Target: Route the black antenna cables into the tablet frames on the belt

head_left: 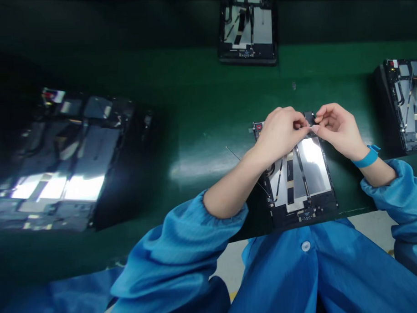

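**Hands pinch small black part [309,118] above open tablet [300,190]**

Leftmost, another tablet [61,161] lies on the green surface [199,84]. The left hand [279,135] and right hand [337,129], closed narrow, hold the part between their fingertips at the open tablet's top edge. A blue wristband [366,158] circles the right wrist; a third tablet [407,104] sits just beyond.

From where I stand, a long, glossy green surface [206,79] runs across the room, with four open tablet housings lying flat on it, well apart. The nearest housing [300,190] is front and centre, a far housing [247,29] sits beyond it, a right housing [407,104] lies alongside, and a left housing [61,161] glares under the lights.
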The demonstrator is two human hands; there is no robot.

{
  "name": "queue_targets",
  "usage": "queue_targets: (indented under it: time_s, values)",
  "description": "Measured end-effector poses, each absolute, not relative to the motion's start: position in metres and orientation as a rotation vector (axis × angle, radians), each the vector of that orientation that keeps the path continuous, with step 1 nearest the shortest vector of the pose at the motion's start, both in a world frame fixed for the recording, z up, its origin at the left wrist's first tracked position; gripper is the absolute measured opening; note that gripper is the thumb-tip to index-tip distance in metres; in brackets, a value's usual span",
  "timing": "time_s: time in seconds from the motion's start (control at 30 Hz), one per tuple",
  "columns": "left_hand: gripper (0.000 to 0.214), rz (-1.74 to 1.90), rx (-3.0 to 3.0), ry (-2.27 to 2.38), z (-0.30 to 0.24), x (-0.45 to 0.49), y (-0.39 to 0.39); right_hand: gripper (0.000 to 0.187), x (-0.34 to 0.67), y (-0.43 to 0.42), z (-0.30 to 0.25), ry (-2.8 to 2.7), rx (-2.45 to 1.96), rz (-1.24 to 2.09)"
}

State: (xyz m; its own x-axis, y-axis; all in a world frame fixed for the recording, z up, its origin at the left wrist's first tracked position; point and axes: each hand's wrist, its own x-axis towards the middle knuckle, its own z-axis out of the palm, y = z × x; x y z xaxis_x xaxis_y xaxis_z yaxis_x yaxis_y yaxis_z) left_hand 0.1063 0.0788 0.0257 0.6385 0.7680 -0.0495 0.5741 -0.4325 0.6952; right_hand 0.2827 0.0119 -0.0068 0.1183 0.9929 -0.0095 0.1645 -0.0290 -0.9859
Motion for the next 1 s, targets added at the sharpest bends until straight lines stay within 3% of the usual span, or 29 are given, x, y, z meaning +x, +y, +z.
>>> queue_targets:
  time_s: [0.4,0.63,0.83,1.0]
  values:
    - [0.02,0.291,2.209,1.138,0.019,0.104,0.074,0.034,0.287,0.015,-0.009,-1.194,-1.4,1.21]
    - [0.018,0.3,2.205,1.12,0.016,0.11,0.075,0.026,0.281,0.016,-0.003,-1.267,-1.481,1.125]
    - [0.026,0.597,2.188,1.285,0.032,0.052,0.066,0.03,0.288,0.024,-0.002,-1.18,-1.499,1.13]
    - [0.027,0.056,2.231,1.286,0.025,-0.029,0.032,0.02,0.263,0.008,0.024,-1.283,-1.418,1.129]
